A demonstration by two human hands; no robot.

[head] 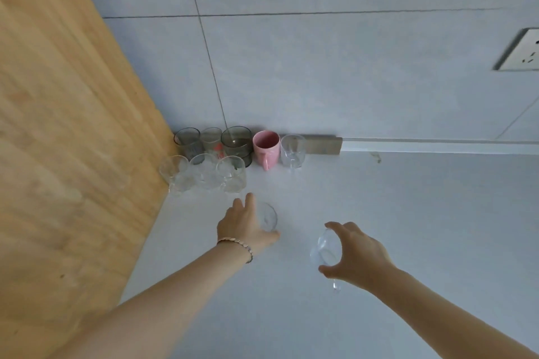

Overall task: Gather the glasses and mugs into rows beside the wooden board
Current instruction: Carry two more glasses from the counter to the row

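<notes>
A tall wooden board point(67, 125) fills the left side. Against the wall beside it runs a back row: a smoky grey glass point(187, 141), a printed clear glass point(212, 140), a larger grey glass point(236, 144), a pink mug point(265, 148) and a clear stemmed glass point(292, 150). In front stand three clear glasses point(204, 173). My left hand point(245, 224) wraps around a clear tumbler point(269, 217) on the white counter. My right hand point(354, 256) holds a clear stemmed glass point(326, 251) tilted above the counter.
A white counter point(379, 227) runs to a grey tiled wall point(320, 67). A short wooden strip point(323, 145) lies at the wall's foot behind the glasses. A wall socket point(522, 51) sits at the upper right. My left wrist wears a bracelet point(237, 243).
</notes>
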